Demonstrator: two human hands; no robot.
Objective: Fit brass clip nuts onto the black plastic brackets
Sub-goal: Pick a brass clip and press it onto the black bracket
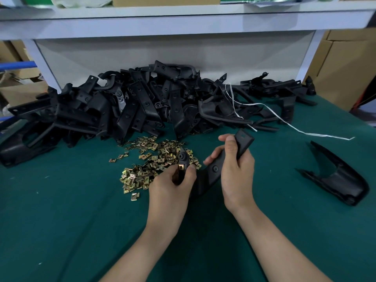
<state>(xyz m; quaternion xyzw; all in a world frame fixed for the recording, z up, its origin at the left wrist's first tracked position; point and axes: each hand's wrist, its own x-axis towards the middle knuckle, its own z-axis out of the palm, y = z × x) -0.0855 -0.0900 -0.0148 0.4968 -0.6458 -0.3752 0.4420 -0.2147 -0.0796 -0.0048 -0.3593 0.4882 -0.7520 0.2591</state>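
Held part: black curved plastic bracket (211, 171), centre of scene, over green cloth table (81, 220), btwn both hands.
Left hand (173, 186): thumb & fingers pinch bracket's left tab, where one small brass clip nut (180, 167) sits.
Right hand (237, 171): fingers wrapped round bracket's right arm.
Loose nuts: scattered heap of brass clip nuts (154, 159), just left of hands.
Stock: big pile of black plastic brackets (142, 104) along far edge; thin white plastic strip (295, 129) trails off its right side.
Right: lone black bracket (337, 180), well apart.

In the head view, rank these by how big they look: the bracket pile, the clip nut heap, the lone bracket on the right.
1. bracket pile
2. clip nut heap
3. lone bracket; close to the heap, so unsure.
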